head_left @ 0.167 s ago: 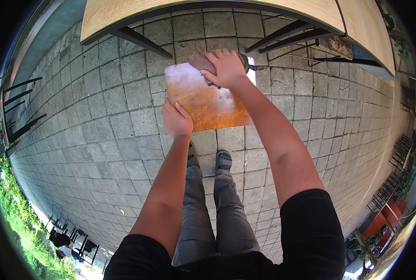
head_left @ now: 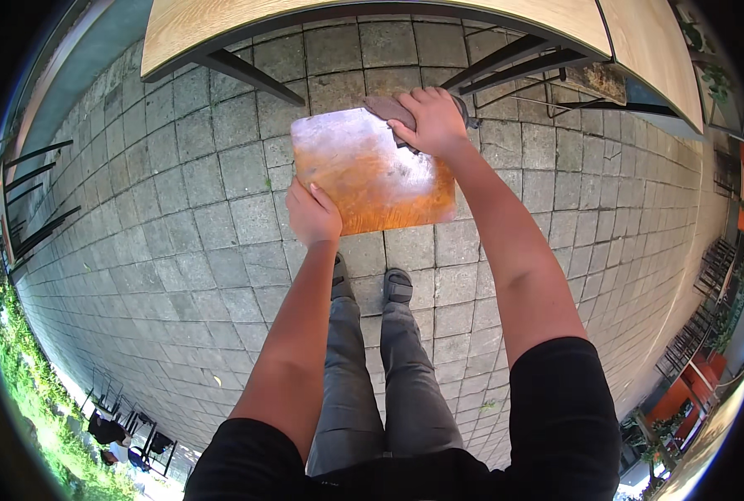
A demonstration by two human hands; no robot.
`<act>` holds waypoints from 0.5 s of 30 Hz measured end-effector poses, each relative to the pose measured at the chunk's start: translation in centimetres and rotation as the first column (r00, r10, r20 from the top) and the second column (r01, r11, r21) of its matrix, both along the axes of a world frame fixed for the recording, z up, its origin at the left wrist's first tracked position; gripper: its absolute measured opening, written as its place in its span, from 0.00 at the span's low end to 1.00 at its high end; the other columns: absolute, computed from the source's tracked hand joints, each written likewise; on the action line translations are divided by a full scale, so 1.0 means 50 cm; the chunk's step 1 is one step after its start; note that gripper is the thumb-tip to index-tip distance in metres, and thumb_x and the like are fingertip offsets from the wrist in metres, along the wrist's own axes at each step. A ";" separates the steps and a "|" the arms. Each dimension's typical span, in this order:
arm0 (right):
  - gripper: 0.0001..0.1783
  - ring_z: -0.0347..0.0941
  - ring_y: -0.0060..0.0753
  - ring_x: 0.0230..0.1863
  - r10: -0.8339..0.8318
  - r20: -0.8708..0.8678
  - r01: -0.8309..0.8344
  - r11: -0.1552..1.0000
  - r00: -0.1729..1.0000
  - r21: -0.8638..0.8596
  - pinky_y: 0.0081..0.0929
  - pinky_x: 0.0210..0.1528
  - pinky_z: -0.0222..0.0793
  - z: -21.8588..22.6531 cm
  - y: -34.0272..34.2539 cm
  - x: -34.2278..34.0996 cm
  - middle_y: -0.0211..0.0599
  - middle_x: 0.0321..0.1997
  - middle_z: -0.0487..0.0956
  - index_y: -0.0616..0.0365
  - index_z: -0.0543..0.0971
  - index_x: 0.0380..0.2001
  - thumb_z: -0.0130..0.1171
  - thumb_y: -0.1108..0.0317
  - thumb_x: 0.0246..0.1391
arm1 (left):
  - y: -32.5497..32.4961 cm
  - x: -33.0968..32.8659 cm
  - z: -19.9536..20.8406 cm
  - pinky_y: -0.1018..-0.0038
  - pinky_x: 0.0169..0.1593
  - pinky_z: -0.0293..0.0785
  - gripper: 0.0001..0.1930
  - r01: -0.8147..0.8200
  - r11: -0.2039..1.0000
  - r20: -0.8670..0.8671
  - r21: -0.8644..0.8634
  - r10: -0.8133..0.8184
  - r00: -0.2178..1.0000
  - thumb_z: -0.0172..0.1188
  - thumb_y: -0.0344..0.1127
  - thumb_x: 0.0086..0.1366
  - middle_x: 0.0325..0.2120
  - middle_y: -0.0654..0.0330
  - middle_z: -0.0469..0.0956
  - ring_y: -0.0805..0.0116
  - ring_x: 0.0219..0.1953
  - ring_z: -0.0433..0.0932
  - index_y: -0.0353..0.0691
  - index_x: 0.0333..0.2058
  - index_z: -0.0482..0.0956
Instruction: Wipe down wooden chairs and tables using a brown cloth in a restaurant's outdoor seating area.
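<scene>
A glossy rectangular board (head_left: pixel 368 179), pale lilac at its far side and orange at its near side, is held up over the paving. My left hand (head_left: pixel 313 215) grips its left edge near the close corner, thumb on top and fingers partly hidden. On the far right corner lies my right hand (head_left: pixel 433 123), closed over a dark brown cloth (head_left: pixel 382 108) pressed against the board's surface. The cloth bunches out on both sides of the hand, past the board's edge. A bright reflection shines on the board just below it.
A wooden-topped table (head_left: pixel 372 10) with dark metal legs stands beyond the board. Grey paving tiles (head_left: pixel 221 242) spread around my sandalled feet (head_left: pixel 398 286). Dark metal furniture (head_left: pixel 38 192) stands at the left rim, and people (head_left: pixel 113 438) are at the lower left.
My right hand has slid to the right with the cloth, baring more of the board's far edge. My left hand keeps its hold, shifted very slightly left with the board.
</scene>
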State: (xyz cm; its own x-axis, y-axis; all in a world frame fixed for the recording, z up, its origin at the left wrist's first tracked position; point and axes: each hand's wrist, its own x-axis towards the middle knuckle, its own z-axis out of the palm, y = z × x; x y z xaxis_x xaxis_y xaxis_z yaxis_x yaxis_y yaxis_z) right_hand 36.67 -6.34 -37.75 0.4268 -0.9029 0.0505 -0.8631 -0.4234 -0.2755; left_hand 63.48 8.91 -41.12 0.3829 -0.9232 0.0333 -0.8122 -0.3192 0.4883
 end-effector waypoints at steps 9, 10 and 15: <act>0.36 0.60 0.71 0.78 -0.480 0.178 0.500 0.862 0.859 -0.090 0.54 0.77 0.64 -0.013 0.143 0.041 0.60 0.82 0.59 0.32 0.73 0.74 0.66 0.53 0.63 | 0.002 0.002 0.001 0.45 0.53 0.79 0.23 0.003 0.999 -0.008 0.041 -0.003 1.000 0.48 0.43 0.80 0.55 0.42 0.78 0.37 0.56 0.78 0.33 0.64 0.71; 0.40 0.61 0.70 0.78 -0.523 0.170 0.534 0.845 0.835 -0.024 0.54 0.74 0.68 -0.007 0.170 0.050 0.59 0.83 0.56 0.31 0.70 0.77 0.67 0.58 0.61 | 0.003 0.010 -0.008 0.44 0.53 0.79 0.23 0.007 1.000 0.005 0.008 -0.007 1.000 0.48 0.44 0.80 0.55 0.42 0.78 0.37 0.56 0.78 0.33 0.64 0.71; 0.42 0.65 0.67 0.76 -0.644 0.154 0.639 0.765 0.750 0.088 0.54 0.69 0.74 -0.004 0.319 0.057 0.59 0.82 0.59 0.31 0.68 0.77 0.65 0.62 0.59 | 0.000 -0.002 0.004 0.45 0.53 0.79 0.23 -0.005 1.000 -0.095 0.018 0.007 0.995 0.48 0.44 0.79 0.54 0.41 0.79 0.36 0.55 0.80 0.34 0.63 0.71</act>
